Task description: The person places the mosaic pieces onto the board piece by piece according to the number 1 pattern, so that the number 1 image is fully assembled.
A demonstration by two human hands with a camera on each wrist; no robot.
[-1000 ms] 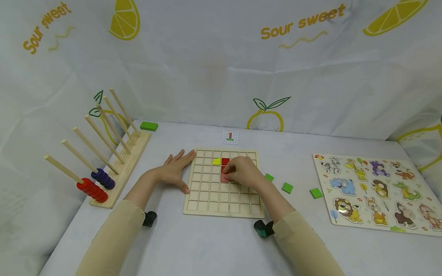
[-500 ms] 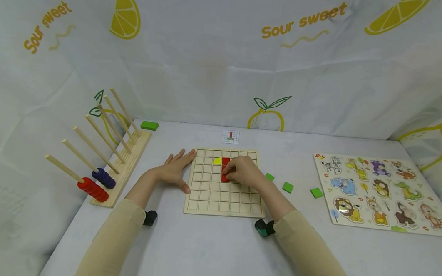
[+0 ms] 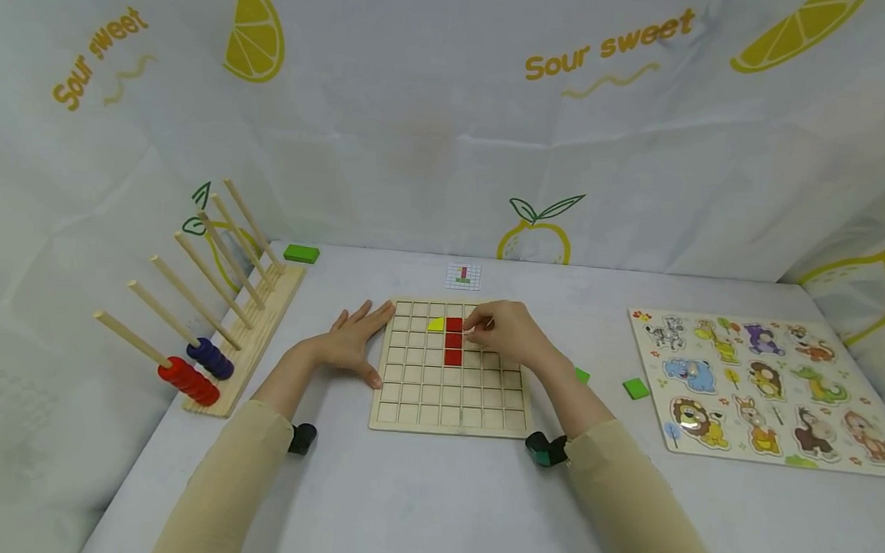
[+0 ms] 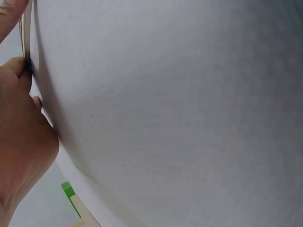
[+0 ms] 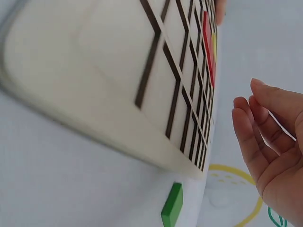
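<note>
A: What does the square wooden grid board point(image 3: 450, 410) hold at this moment?

B: 3 red square tiles point(image 3: 453, 340) stacked in 1 column, with a yellow tile point(image 3: 435, 324) in the cell just left of the top red one. All other visible cells are bare wood.

A: And the hands?

B: The left hand point(image 3: 351, 343) lies flat, fingers straight, against the board's left edge. The right hand point(image 3: 505, 332) hovers above the upper right cells with relaxed fingers, holding nothing.

A: What is left?

B: Judging by the small pattern card point(image 3: 462, 276) beyond the board, a green row; loose green square tiles point(image 3: 635, 388) lie on the table to the right.
</note>
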